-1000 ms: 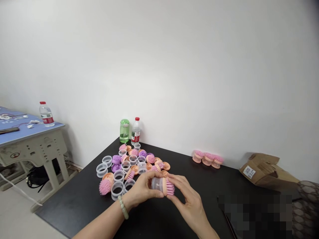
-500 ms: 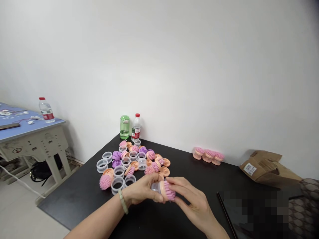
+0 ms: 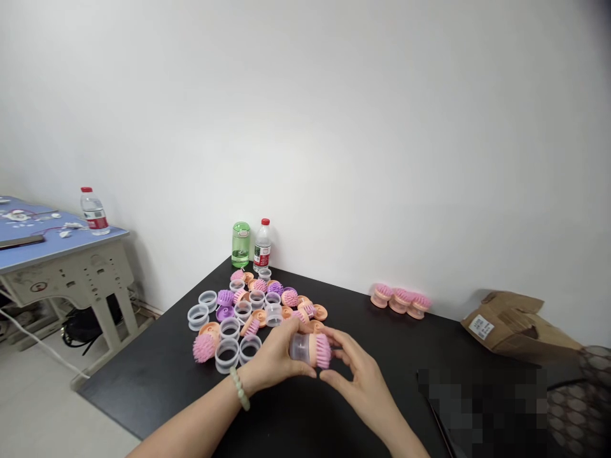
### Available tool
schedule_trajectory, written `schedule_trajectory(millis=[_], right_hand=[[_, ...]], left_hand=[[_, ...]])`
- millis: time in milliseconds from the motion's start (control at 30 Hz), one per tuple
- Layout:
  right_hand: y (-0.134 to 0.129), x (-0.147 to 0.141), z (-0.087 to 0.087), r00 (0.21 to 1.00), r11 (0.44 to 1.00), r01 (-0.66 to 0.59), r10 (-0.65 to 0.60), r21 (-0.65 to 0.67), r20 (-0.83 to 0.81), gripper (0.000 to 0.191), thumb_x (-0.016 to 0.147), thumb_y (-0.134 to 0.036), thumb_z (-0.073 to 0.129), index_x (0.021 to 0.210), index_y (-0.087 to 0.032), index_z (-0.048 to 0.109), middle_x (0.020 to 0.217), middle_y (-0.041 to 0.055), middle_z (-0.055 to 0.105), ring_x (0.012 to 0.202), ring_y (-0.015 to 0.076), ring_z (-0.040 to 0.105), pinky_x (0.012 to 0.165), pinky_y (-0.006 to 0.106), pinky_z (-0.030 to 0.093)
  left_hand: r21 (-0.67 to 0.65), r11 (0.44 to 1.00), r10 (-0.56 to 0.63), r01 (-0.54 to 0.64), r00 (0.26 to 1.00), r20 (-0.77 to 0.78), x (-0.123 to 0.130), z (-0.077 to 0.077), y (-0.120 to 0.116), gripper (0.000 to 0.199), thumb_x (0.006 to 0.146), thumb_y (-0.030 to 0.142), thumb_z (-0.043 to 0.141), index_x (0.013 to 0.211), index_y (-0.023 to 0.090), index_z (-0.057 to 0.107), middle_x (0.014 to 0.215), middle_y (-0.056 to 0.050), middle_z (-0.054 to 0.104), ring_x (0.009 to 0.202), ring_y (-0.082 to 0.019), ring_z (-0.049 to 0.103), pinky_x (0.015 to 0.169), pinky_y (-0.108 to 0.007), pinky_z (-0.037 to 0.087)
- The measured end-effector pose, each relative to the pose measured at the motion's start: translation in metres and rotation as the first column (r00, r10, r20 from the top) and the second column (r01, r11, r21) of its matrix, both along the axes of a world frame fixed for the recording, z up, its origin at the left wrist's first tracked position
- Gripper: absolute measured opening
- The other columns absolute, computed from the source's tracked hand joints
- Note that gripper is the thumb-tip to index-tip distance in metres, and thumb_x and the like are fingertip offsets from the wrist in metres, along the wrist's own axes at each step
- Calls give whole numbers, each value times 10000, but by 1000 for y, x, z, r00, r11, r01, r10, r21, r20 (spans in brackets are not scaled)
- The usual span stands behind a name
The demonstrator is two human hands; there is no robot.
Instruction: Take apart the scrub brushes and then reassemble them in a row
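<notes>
My left hand (image 3: 275,360) is closed around a round scrub brush, gripping its clear plastic ring (image 3: 299,348). The brush's peach base and pink bristles (image 3: 323,352) point to the right. Beside the bristles, my right hand (image 3: 363,381) curves with thumb and fingers apart; its index fingertip is close to the bristle top, and I cannot tell if it touches. Behind my left hand lie several loose clear rings (image 3: 226,354), peach discs (image 3: 320,312), pink brush heads (image 3: 204,348) and purple brush heads (image 3: 224,298).
Three assembled pink brushes (image 3: 400,300) stand in a row by the wall. A green bottle (image 3: 240,245) and a water bottle (image 3: 262,247) are at the black table's (image 3: 157,375) back corner. At right sits a brown paper bag (image 3: 513,324). A blue desk (image 3: 57,245) stands left.
The fingers of my right hand have loosened from the bristles, and its thumb has come away. The brush has risen slightly and turned in my left hand, so more of the clear ring shows.
</notes>
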State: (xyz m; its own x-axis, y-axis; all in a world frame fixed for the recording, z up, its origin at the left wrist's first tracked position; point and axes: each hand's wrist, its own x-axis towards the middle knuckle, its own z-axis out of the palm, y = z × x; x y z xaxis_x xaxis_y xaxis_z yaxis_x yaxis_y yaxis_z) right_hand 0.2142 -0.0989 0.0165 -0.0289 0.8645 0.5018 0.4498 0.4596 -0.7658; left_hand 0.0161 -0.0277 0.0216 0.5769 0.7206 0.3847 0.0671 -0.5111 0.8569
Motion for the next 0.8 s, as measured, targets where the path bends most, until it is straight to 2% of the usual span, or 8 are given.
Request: schedule_trajectory(millis=[133, 233, 333, 400, 500, 633, 733, 800], right_hand=[[4, -8, -12, 994, 994, -21, 9, -111, -108, 405, 843, -336, 693, 1231, -227, 646, 1225, 113, 700, 1064, 281, 708, 858, 379, 619], [2, -10, -10, 995, 998, 8, -15, -65, -99, 374, 822, -290, 709, 1189, -232, 662, 1197, 102, 709, 1079, 280, 699, 881, 369, 606], [-2, -10, -2, 1000, 999, -23, 24, 44, -11, 328, 836, -215, 688, 1158, -275, 674, 1192, 70, 703, 1113, 257, 675, 939, 357, 572], [-3, -9, 1, 998, 993, -41, 35, 109, 57, 307, 846, -185, 671, 1133, -293, 683, 1183, 58, 703, 1111, 248, 668, 952, 351, 557], [-2, -9, -1, 996, 991, 4, -17, 137, 91, 332, 821, -162, 674, 1128, -290, 686, 1145, 55, 716, 1064, 248, 683, 901, 334, 574], [3, -6, -12, 991, 990, 118, -122, 83, 51, 393, 772, -186, 716, 1154, -267, 678, 1108, 55, 731, 981, 244, 710, 818, 310, 599], [6, -5, -17, 990, 990, 140, -140, 33, -2, 388, 778, -239, 732, 1162, -261, 676, 1120, 58, 735, 993, 246, 719, 851, 319, 600], [7, -5, -18, 991, 992, 124, -123, 2, -58, 357, 795, -280, 731, 1147, -256, 677, 1112, 62, 740, 986, 247, 729, 849, 322, 607]], left_hand=[[187, 982, 16, -13, 1000, -13, 2, 1, -4, 512, 748, 515, 797, 1111, 211, 602, 1102, -79, 607, 1017, -266, 561, 908, -364, 422], [198, 980, 19, -24, 999, 25, 3, 3, -4, 540, 706, 543, 820, 1073, 210, 608, 1058, -71, 611, 995, -260, 561, 879, -351, 433], [-37, 999, -21, 25, 993, 115, 3, 3, -3, 626, 621, 620, 838, 988, 204, 548, 941, -27, 610, 806, -199, 583, 705, -288, 442], [-228, 967, -84, 118, 985, 152, 4, 1, -3, 633, 661, 695, 763, 955, 205, 491, 830, 5, 591, 629, -144, 560, 559, -246, 390], [-334, 923, -135, 193, 973, 190, 7, -2, -5, 591, 775, 749, 610, 953, 201, 478, 729, 40, 531, 518, -94, 476, 493, -225, 329], [-399, 871, -124, 287, 914, 386, 8, 3, -9, 434, 911, 621, 538, 991, 195, 561, 843, 9, 532, 639, -98, 463, 566, -229, 354], [-392, 853, -141, 344, 876, 462, 6, 9, -10, 320, 821, 435, 743, 1010, 204, 628, 979, -23, 591, 862, -157, 541, 734, -260, 409], [-342, 856, -186, 387, 849, 495, 5, 9, -8, 416, 740, 362, 828, 1086, 222, 644, 1112, -52, 601, 1044, -224, 541, 870, -315, 415]])
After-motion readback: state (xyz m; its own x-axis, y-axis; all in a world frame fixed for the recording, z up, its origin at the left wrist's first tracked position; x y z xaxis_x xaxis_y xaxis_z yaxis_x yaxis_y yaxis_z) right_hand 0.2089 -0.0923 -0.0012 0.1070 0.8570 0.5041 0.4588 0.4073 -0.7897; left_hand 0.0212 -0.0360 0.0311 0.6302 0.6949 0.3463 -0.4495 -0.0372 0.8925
